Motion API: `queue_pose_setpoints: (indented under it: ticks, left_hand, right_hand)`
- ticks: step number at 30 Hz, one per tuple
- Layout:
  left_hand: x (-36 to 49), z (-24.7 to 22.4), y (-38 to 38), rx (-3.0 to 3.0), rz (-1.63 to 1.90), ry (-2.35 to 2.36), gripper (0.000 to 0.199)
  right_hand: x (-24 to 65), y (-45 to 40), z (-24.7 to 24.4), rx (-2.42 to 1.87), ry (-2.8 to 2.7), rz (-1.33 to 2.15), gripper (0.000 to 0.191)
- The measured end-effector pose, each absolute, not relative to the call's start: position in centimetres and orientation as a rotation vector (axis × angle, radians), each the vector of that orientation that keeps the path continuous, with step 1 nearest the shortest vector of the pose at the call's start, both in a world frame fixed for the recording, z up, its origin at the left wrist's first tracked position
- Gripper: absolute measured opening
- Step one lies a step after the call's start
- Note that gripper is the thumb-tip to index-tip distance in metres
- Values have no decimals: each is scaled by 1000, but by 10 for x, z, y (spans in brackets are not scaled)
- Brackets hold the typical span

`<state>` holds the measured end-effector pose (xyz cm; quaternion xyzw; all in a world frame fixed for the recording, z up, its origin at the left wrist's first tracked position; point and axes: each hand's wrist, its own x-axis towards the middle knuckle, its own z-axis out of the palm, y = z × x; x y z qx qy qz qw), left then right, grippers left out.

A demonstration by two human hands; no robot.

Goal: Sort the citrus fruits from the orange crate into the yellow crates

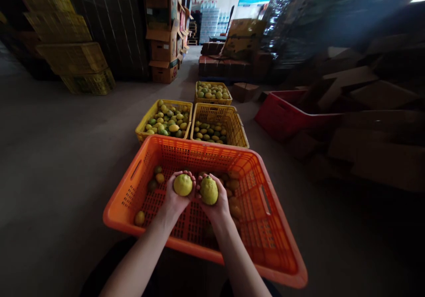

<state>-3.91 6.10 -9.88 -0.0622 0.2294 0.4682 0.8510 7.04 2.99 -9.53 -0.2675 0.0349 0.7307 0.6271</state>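
My left hand [175, 196] holds a round yellow-green fruit [183, 185], its fingers curled round the far side. Beside it, my right hand [219, 199] is wrapped round a more pear-shaped yellow-green fruit [209, 190]. Both hands are close together, palms up, over a large orange crate [206, 256]. Inside the crate, a few fruits lie at the left, among them a yellow one [140, 218], and several brownish fruits [235, 211] lie at the right, partly behind my right hand and forearm.
Beyond the orange crate stand yellow crates of fruit at the left [141, 134], right [244, 134] and farther back [213, 83]. A red crate [277, 117] and loose cardboard [381, 155] are at the right. Stacked yellow crates [73, 58] and cartons [162, 51] stand behind, left.
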Motion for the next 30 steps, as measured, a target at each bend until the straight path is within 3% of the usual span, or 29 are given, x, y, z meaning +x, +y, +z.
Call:
queue_pose_setpoints:
  ticks: [13,30]
  left_hand:
    - [-40,-95,61,-196,973,480,13]
    - [-35,-94,64,-225,986,464,31]
  right_hand:
    - [71,32,-103,-578,125,1674,15]
    - [72,33,-99,-560,216,1608,24]
